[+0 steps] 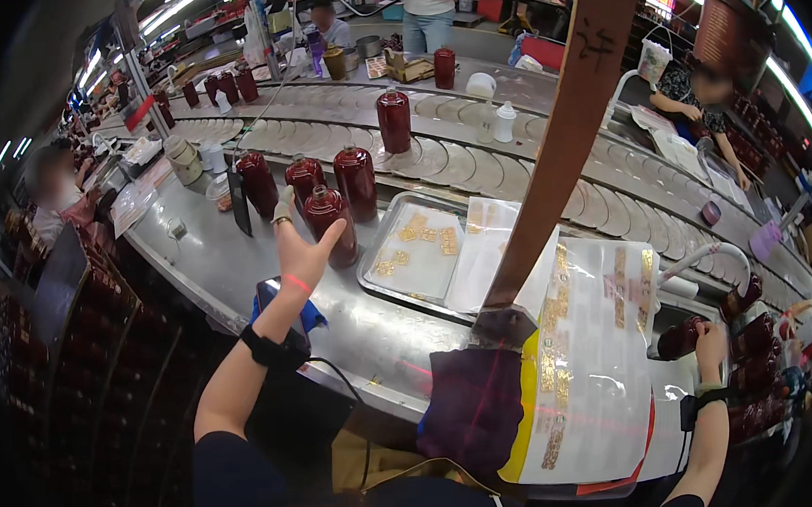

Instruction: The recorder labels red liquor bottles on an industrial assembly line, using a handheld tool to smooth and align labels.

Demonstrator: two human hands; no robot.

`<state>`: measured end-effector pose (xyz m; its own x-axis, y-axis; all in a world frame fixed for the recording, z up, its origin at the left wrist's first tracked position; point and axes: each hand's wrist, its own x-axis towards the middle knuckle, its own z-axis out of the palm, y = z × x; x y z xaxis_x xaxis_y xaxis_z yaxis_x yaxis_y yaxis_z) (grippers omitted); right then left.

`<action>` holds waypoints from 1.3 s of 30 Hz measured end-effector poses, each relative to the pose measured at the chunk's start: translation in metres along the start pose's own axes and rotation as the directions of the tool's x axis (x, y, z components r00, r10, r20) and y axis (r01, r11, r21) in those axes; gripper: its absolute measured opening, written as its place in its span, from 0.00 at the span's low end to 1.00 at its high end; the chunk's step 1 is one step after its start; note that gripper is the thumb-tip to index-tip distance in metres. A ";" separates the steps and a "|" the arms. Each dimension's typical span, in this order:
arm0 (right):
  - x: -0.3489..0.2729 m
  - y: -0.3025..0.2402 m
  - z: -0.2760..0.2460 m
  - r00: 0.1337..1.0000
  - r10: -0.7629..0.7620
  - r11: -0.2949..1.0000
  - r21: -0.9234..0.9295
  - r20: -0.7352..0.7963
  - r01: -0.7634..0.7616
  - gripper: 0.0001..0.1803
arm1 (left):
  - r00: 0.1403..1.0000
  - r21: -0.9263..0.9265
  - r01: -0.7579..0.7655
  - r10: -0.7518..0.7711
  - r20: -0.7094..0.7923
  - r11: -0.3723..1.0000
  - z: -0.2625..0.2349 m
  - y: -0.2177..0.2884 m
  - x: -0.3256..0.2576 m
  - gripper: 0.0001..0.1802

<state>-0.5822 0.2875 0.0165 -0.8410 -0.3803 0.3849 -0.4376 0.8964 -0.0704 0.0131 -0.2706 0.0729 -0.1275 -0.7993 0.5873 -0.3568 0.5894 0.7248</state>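
Observation:
My left hand [306, 253] reaches over the metal worktop with thumb and fingers spread apart, pale coverings on the fingertips. Just behind it stands a glossy dark red bottle [329, 210]; the thumb overlaps its side, and whether they touch is hard to tell. Close by are three more such bottles, among them a red bottle [356, 183] at the right. Far to the right, my right hand [711, 345] grips a dark red bottle [679, 339], tilted on its side over a metal basin [671, 378]. A tray [418, 295] with gold decal pieces lies between my hands.
A brown post [562, 129] rises between my arms. Decal sheets [602, 362] cover the right worktop beside a dark cloth [473, 404]. A curved white pipe [717, 252] arches over the basin. Beyond runs a plate conveyor [456, 160] carrying a red bottle [394, 122]. Several people sit or stand around.

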 end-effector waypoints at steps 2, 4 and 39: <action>0.002 -0.005 -0.005 0.997 0.064 0.998 0.016 0.050 -0.065 0.16 | 0.999 -0.025 -0.031 0.032 0.013 0.999 -0.012 0.021 -0.016 0.50; 0.000 -0.004 -0.005 0.991 0.128 0.990 0.053 0.032 -0.130 0.19 | 0.998 -0.092 0.005 0.001 0.063 0.996 -0.026 0.041 -0.030 0.48; -0.151 -0.292 -0.219 0.673 -0.739 0.397 0.792 -0.025 0.464 0.04 | 0.577 -0.674 0.249 0.452 0.680 0.696 0.070 0.171 -0.203 0.70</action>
<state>-0.2575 0.1329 0.1804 -0.2349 -0.9129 0.3338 -0.8160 -0.0014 -0.5780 -0.0871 -0.0159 0.0528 -0.8641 -0.2746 0.4218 0.3437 0.2902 0.8931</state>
